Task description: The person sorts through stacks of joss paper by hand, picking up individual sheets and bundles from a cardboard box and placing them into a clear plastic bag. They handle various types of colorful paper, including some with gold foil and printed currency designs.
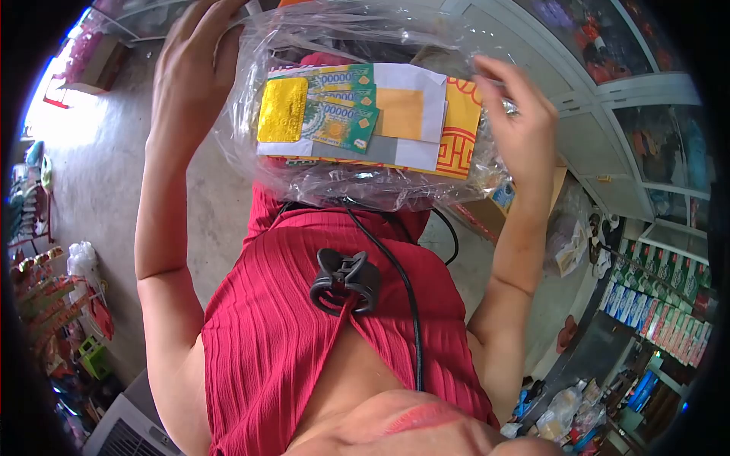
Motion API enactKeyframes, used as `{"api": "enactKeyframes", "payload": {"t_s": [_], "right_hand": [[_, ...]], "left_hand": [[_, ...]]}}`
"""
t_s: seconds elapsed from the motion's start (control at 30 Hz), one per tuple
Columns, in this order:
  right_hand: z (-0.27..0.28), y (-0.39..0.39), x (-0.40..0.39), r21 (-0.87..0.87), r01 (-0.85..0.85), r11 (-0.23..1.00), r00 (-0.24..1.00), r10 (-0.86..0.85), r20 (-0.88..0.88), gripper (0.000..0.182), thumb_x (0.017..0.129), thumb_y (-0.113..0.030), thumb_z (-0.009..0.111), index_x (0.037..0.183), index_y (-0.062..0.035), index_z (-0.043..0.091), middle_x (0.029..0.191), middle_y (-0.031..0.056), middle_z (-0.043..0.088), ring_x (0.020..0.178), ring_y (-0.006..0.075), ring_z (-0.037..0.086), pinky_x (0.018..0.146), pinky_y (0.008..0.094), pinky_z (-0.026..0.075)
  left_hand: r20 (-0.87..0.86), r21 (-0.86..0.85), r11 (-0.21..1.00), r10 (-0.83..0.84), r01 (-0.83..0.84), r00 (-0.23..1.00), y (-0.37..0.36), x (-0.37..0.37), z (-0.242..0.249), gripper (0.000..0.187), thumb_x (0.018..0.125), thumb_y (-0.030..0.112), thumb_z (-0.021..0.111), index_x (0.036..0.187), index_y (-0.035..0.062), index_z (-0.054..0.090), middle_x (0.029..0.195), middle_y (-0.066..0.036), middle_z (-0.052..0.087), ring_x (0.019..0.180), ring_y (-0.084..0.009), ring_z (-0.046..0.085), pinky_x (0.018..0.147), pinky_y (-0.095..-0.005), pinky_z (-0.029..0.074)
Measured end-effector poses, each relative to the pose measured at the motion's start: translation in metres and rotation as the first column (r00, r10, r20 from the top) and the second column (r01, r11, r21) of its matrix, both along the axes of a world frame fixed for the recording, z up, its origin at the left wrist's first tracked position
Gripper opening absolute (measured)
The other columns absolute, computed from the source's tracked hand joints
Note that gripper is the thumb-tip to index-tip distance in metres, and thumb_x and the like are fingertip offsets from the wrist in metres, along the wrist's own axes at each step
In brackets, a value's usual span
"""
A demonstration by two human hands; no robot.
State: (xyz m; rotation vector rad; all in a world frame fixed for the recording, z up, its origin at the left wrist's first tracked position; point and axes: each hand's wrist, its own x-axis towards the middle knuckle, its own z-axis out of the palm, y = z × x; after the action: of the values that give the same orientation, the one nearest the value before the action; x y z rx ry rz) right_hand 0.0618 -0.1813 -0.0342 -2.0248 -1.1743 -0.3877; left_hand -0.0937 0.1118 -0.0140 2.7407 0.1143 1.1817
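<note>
Both hands (pixel 194 72) round plastic bag (pixel 357 114)

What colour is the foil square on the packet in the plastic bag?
Shiny gold: the foil square sits at the packet's left end, clearest in the head view.

Left hand (pixel 194 64), right hand (pixel 521 125), gripping plastic bag (pixel 365 114)

Bare floor (pixel 106 175) lies open; glass cabinets (pixel 608 83) crowd the other side.
</note>
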Motion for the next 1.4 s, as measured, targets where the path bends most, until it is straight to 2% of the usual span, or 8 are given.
{"api": "enactKeyframes", "payload": {"t_s": [0.1, 0.23, 0.4, 0.57, 0.93, 1.13, 1.23, 1.4], "right_hand": [[-0.005, -0.033, -0.013, 0.224, 0.263, 0.938, 0.96, -0.278, 0.037, 0.019, 0.087, -0.008, 0.064, 0.104, 0.0, 0.064, 0.102, 0.0121, 0.066, 0.08, 0.0209, 0.065, 0.069, 0.0297, 0.051], [-0.044, -0.063, -0.029, 0.092, 0.509, 0.856, 0.821, -0.451, -0.351, 0.048, 0.089, -0.022, 0.066, 0.127, 0.001, 0.047, 0.093, 0.0121, 0.062, 0.085, 0.0146, 0.06, 0.068, 0.0271, 0.049], [-0.095, -0.07, -0.05, 0.117, 0.449, 0.886, 0.695, -0.264, -0.668, 0.047, 0.093, -0.023, 0.06, 0.13, 0.0, 0.041, 0.087, 0.008, 0.062, 0.072, 0.011, 0.057, 0.06, 0.0256, 0.047], [-0.06, -0.081, -0.055, 0.447, 0.257, 0.857, 0.579, 0.234, -0.781, 0.036, 0.095, -0.012, 0.053, 0.128, -0.0026, 0.043, 0.078, 0.0032, 0.062, 0.061, 0.0048, 0.052, 0.049, 0.0208, 0.042], [-0.093, -0.097, -0.008, 0.736, 0.449, 0.506, 0.578, 0.464, -0.671, 0.028, 0.094, -0.018, 0.058, 0.117, -0.0035, 0.053, 0.074, 0.0047, 0.059, 0.056, 0.0085, 0.053, 0.054, 0.0226, 0.044], [-0.26, -0.14, 0.07, 0.392, 0.748, 0.535, 0.211, 0.367, -0.906, 0.019, 0.092, -0.021, 0.061, 0.102, -0.0052, 0.058, 0.076, 0.0052, 0.061, 0.063, 0.0137, 0.057, 0.056, 0.0296, 0.05], [-0.349, -0.167, 0.114, 0.228, 0.803, 0.551, 0.07, 0.292, -0.954, 0.022, 0.09, -0.026, 0.064, 0.096, -0.0062, 0.061, 0.077, 0.0053, 0.061, 0.067, 0.0161, 0.059, 0.06, 0.033, 0.052], [-0.45, -0.214, 0.174, -0.068, 0.947, 0.315, -0.181, 0.347, -0.92, 0.03, 0.088, -0.036, 0.066, 0.098, -0.009, 0.057, 0.075, 0.0084, 0.059, 0.065, 0.0228, 0.059, 0.059, 0.0409, 0.052]], "left_hand": [[0.043, 0.252, 0.967, -0.034, 0.022, 0.998, -0.033, -0.004, 0.007, 0.035, 0.083, 0.007, 0.066, 0.118, 0.0087, 0.063, 0.108, -0.012, 0.062, 0.099, -0.0297, 0.059, 0.086, -0.0384, 0.047], [-0.441, -0.103, 0.809, -0.559, 0.579, 0.702, -0.088, 0.014, -0.001, 0.042, 0.077, 0.01, 0.07, 0.117, 0.0028, 0.059, 0.124, -0.016, 0.054, 0.11, -0.0339, 0.054, 0.09, -0.0413, 0.046], [-0.759, -0.031, 0.777, -0.427, 0.629, 0.491, -0.097, 0.065, -0.052, 0.08, 0.076, 0.032, 0.071, 0.146, 0.0273, 0.033, 0.156, -0.012, 0.015, 0.141, -0.041, 0.017, 0.113, -0.0535, 0.022], [-0.851, -0.003, 0.81, -0.31, 0.587, 0.424, -0.098, 0.077, -0.061, 0.078, 0.078, 0.039, 0.067, 0.147, 0.0287, 0.031, 0.157, -0.011, 0.012, 0.142, -0.0403, 0.015, 0.113, -0.0562, 0.019], [-0.884, 0.013, 0.861, -0.227, 0.508, 0.408, -0.107, 0.078, -0.07, 0.081, 0.075, 0.005, 0.061, 0.147, 0.0282, 0.032, 0.158, -0.01, 0.012, 0.144, -0.0353, 0.01, 0.115, -0.0516, 0.017], [-0.891, -0.036, 0.883, -0.241, 0.467, 0.386, -0.106, 0.083, -0.074, 0.088, 0.069, -0.002, 0.062, 0.146, 0.0275, 0.033, 0.157, -0.01, 0.011, 0.145, -0.0358, 0.009, 0.114, -0.0557, 0.015], [-0.898, -0.02, 0.88, -0.224, 0.475, 0.378, -0.106, 0.084, -0.071, 0.074, 0.08, 0.024, 0.07, 0.145, 0.028, 0.035, 0.156, -0.013, 0.014, 0.143, -0.0386, 0.012, 0.111, -0.062, 0.017], [-0.892, -0.046, 0.897, -0.235, 0.439, 0.387, -0.105, 0.083, -0.072, 0.077, 0.077, 0.031, 0.073, 0.145, 0.0268, 0.036, 0.156, -0.014, 0.014, 0.142, -0.0418, 0.012, 0.11, -0.0634, 0.017]]}}
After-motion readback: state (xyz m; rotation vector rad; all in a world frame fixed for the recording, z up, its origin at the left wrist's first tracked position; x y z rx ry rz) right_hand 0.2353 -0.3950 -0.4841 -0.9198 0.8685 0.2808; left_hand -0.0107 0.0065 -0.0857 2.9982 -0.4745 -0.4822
